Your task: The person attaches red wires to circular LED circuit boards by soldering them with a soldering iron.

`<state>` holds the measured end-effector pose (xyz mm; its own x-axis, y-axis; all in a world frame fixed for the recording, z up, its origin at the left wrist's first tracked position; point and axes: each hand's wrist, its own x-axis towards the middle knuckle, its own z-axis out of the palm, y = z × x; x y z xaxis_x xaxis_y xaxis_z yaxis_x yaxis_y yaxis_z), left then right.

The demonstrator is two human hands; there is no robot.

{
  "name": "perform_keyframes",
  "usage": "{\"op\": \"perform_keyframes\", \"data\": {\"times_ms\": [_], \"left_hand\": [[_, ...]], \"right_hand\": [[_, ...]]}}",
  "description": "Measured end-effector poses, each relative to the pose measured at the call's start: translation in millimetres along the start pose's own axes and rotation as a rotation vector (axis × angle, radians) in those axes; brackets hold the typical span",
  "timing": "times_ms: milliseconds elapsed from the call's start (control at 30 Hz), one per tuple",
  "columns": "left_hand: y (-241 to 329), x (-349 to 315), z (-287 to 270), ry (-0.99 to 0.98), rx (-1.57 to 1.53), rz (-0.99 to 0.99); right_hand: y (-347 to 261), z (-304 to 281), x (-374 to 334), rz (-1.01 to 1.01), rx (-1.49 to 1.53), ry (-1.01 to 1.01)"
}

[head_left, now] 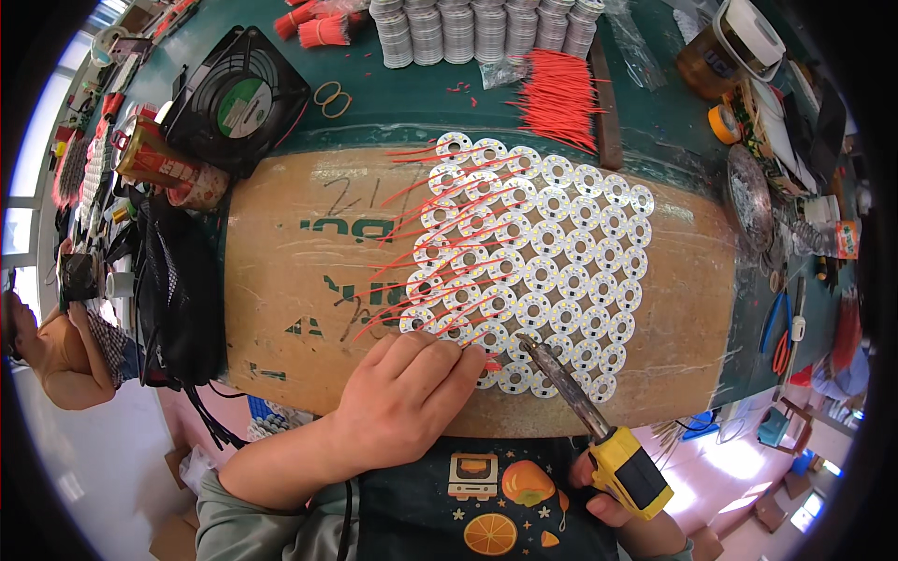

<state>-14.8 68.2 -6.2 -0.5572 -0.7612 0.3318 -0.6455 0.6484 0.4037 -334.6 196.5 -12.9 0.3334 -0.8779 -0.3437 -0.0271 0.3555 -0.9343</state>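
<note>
Rows of round white LED boards point(554, 205), each with a hole in its centre, lie side by side on a brown cardboard sheet point(281, 252). Thin red wires point(412, 224) stretch leftward from boards in the left columns. My left hand point(398, 397) is closed in a pinch over the lower left boards, with short red wires point(492, 361) showing at its fingertips. My right hand point(606, 500) grips the yellow and black handle of a soldering iron point(631, 472). The iron's tip points up and left, at a board just right of my left fingers; whether it touches is unclear.
Stacked boards point(458, 35) and a pile of red wires point(561, 98) lie at the back. A black fan point(238, 103) and a tin can point(154, 159) stand left. A jar point(730, 47), an orange tape roll point(723, 123) and pliers point(778, 332) are right. Another person point(70, 351) is far left.
</note>
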Motion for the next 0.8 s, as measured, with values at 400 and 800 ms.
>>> {"op": "perform_keyframes", "data": {"times_ms": [400,800], "left_hand": [[1,1,0,0.024,-0.047,0.009],[-1,1,3,0.013,-0.019,0.037]], "right_hand": [[0,0,-1,0.03,-0.076,-0.04],[2,4,7,-0.05,-0.155,-0.012]]}}
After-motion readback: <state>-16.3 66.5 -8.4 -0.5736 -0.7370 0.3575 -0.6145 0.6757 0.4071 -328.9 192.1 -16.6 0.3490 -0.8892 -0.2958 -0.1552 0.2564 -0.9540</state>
